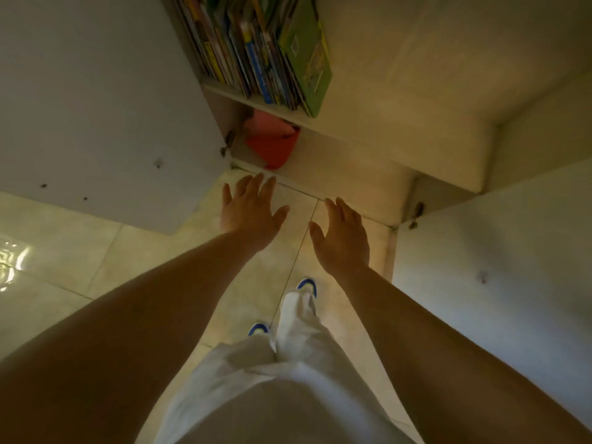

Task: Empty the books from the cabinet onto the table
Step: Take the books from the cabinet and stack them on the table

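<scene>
glossy pale floor tiles catch a bright glare at left, beside white open doors.

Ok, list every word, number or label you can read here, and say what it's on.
No text here is readable.
Books: the spines carry coloured print, too blurred to read.
Green book: there are cover markings, but no letters can be made out.
Red container: no label is visible.
Cabinet doors: these are plain.
</scene>
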